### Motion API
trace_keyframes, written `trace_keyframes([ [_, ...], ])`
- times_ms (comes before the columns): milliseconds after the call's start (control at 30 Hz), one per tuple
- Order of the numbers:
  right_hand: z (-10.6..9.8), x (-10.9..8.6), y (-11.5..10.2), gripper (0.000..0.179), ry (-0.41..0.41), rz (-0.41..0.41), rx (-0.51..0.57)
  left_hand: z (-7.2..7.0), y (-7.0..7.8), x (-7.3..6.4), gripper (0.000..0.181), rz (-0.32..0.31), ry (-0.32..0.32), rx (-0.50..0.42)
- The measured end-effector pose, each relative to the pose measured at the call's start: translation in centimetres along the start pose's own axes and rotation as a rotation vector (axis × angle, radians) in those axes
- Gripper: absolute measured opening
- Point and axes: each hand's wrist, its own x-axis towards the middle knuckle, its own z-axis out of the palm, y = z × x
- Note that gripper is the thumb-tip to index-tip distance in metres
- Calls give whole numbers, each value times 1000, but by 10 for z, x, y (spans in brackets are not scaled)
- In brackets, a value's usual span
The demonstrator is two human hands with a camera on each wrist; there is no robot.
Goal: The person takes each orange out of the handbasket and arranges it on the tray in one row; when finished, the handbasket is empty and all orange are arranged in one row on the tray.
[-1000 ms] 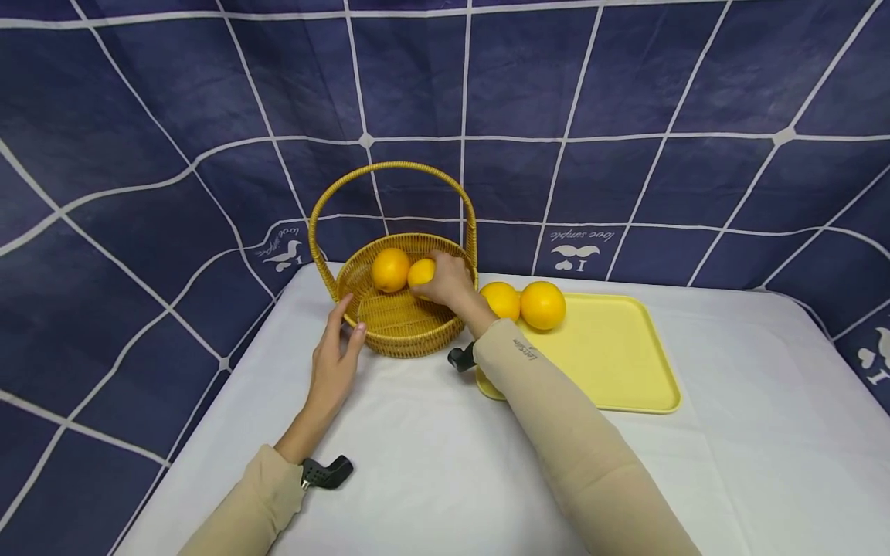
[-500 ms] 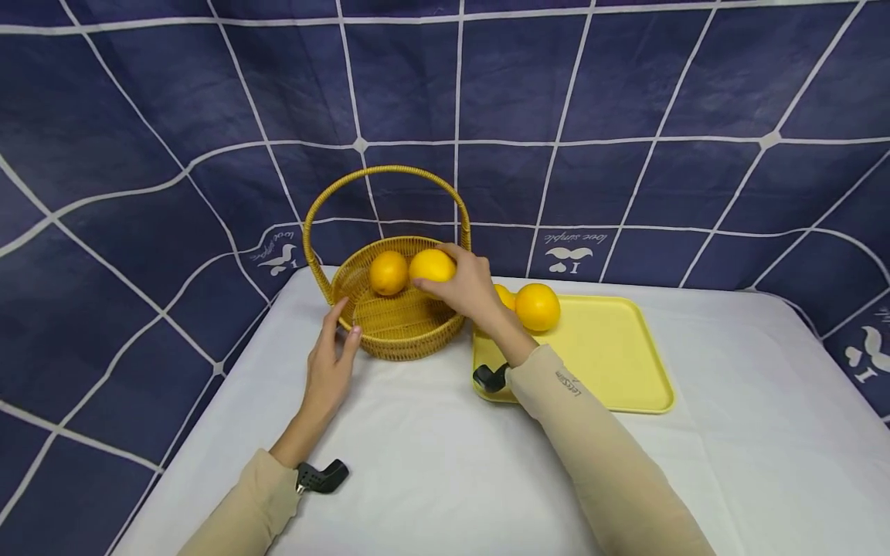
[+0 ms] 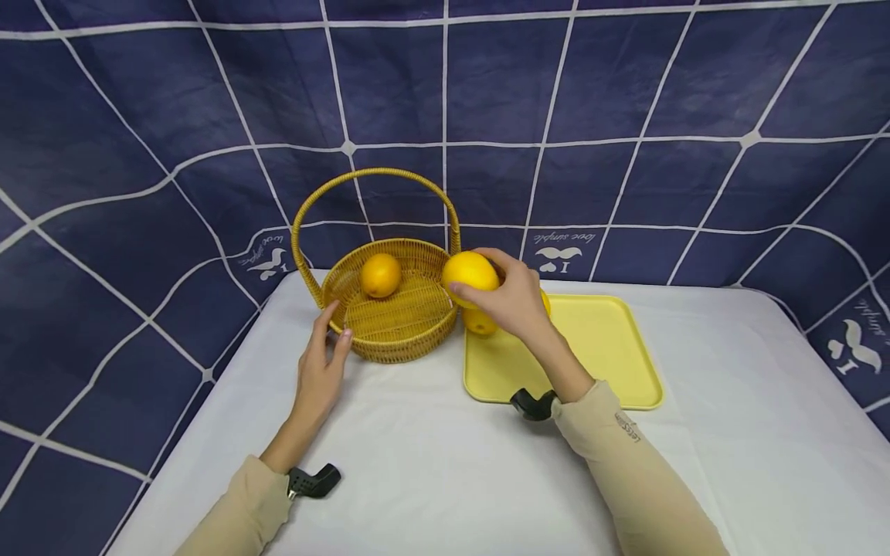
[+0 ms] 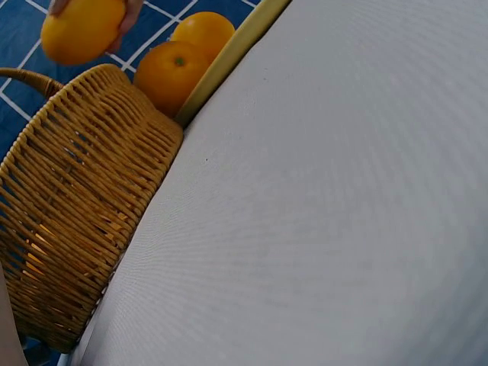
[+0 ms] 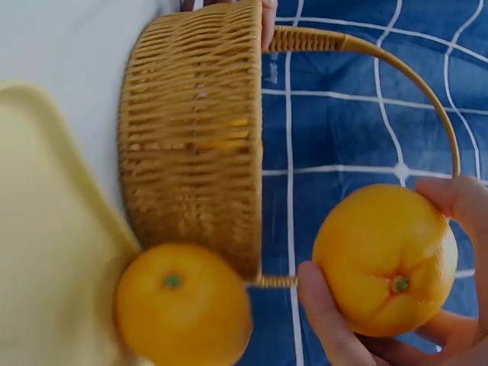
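In the head view, my right hand (image 3: pixel 513 297) holds an orange (image 3: pixel 470 278) just right of the wicker basket (image 3: pixel 399 349), thumb and fingers around its sides. The right wrist view shows this orange (image 5: pixel 381 263) with its stem end toward the camera. My left hand (image 3: pixel 321 378) rests at the basket's left front rim, thumb and fingers spread and fairly straight. One orange (image 3: pixel 381 276) lies inside the basket. Two more sit at the tray's back left corner, one orange (image 4: pixel 169 76) in front of the other orange (image 4: pixel 204 34); in the head view my right hand partly covers them.
A yellow tray (image 3: pixel 605 363) lies right of the basket on a white cloth (image 3: pixel 417 463). The basket's tall arched handle (image 3: pixel 378 171) rises above its rim. Behind stands a dark blue curtain (image 3: pixel 626 93) with white lines.
My right hand has lifted an orange out of the basket and moved it right, past the rim toward the tray. My left hand has stayed at the basket's rim.
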Motion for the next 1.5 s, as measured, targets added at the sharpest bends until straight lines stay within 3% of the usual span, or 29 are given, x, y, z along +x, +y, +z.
trace_keyframes([
  [233, -21, -19, 30, 63, 78, 56, -38, -1, -3, -4, 57, -15, -1, 3],
  [500, -48, -13, 50, 63, 234, 117, -73, -2, -4, -1, 57, 5, -6, 8],
  [667, -63, -11, 63, 67, 286, 226, -113, -6, -6, 1, 57, -2, -7, 16],
  [900, -69, -9, 89, 76, 257, 367, -158, -9, -4, 1, 57, -9, -6, 13],
  [1133, -60, -10, 114, 77, 218, 407, -194, -8, -2, 0, 56, -13, -7, 3],
  [1500, -67, -15, 118, 85, 198, 433, -210, -1, 1, 4, 57, 12, -27, -3],
])
